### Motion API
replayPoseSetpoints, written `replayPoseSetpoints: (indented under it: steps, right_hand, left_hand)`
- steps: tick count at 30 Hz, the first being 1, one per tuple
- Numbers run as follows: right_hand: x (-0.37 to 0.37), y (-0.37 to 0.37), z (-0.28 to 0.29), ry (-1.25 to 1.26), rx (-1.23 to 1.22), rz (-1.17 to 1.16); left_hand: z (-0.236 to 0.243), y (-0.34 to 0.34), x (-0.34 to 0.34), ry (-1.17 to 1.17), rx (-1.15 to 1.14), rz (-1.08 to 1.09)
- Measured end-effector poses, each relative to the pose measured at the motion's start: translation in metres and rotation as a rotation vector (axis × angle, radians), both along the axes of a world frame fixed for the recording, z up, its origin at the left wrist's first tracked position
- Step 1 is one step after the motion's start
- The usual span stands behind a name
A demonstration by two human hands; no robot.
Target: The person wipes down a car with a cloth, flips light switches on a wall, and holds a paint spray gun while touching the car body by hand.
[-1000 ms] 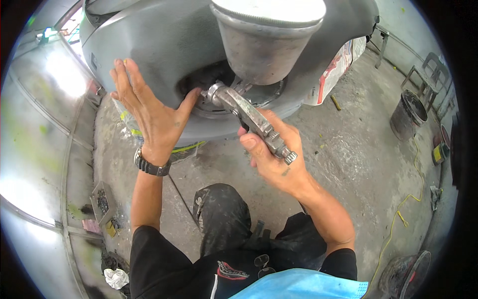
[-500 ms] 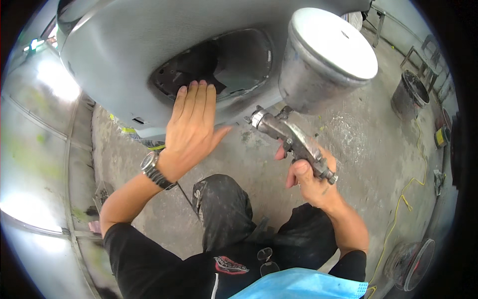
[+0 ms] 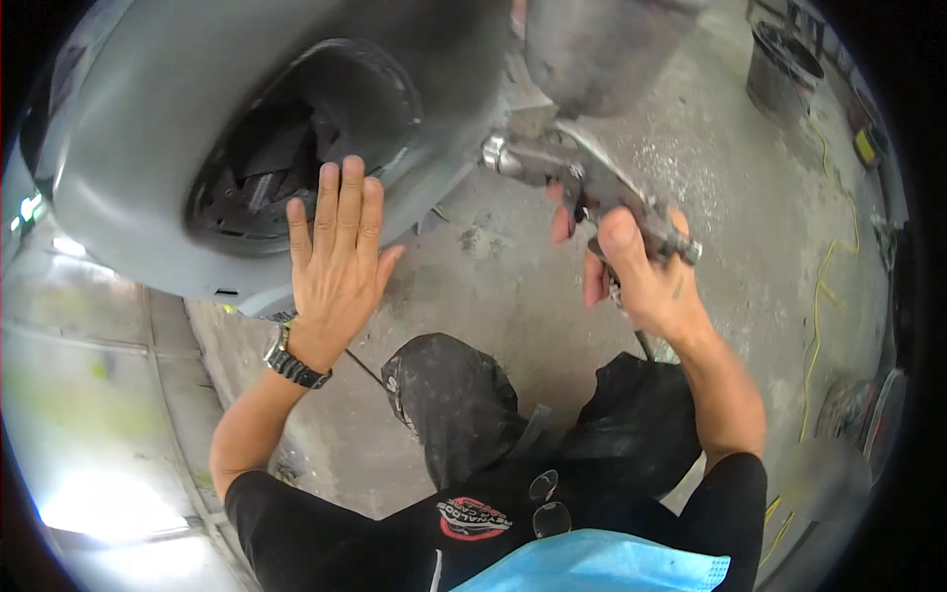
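Note:
My left hand (image 3: pixel 335 266) lies open with fingers stretched out against the grey car bumper (image 3: pixel 138 148), fingertips at the lower rim of its dark oval opening (image 3: pixel 261 148). My right hand (image 3: pixel 646 281) grips a metal spray gun (image 3: pixel 552 163), its nozzle pointing left toward the bumper, to the right of the opening. The gun's large grey cup (image 3: pixel 607 49) rises above it, partly out of view at the top and blurred.
A dark bucket (image 3: pixel 779 74) and a yellow-marked can (image 3: pixel 866 146) stand at the upper right. A yellow cord (image 3: pixel 819 326) runs along the floor at the right, near another bucket (image 3: pixel 858 414). Pale wall panels (image 3: pixel 89 395) line the left side.
The bumper and opening appear further left in the view. My left hand has moved onto the opening's lower rim. The spray gun has moved right, away from the opening.

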State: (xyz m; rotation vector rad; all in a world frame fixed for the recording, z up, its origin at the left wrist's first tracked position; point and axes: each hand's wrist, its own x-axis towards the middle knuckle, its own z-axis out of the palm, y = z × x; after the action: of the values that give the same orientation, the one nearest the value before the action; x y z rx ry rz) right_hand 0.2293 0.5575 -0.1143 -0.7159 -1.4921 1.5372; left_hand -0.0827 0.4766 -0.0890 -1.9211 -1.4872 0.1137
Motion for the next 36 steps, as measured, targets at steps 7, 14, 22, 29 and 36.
replayPoseSetpoints:
  steps: [7, 14, 22, 29, 36]
  right_hand:
    - [0.001, 0.001, -0.001, -0.051, 0.105, -0.089]
    - [-0.006, -0.012, -0.010, -0.046, 0.197, -0.061]
    - [-0.007, -0.023, -0.015, -0.024, 0.144, 0.020]
    - [-0.018, -0.025, -0.012, 0.014, 0.141, 0.135]
    - [-0.030, -0.021, 0.004, -0.041, 0.182, 0.106]
  left_hand:
    - [0.008, 0.072, 0.039, 0.575, -0.071, -0.057]
    - [-0.023, 0.111, 0.057, 0.546, 0.050, -0.123]
    - [-0.058, -0.049, -0.055, 0.255, 0.098, 0.047]
    - [-0.077, -0.144, -0.118, -0.407, 0.380, 0.580]
    - [-0.022, -0.065, -0.022, -0.186, 0.073, -0.090]
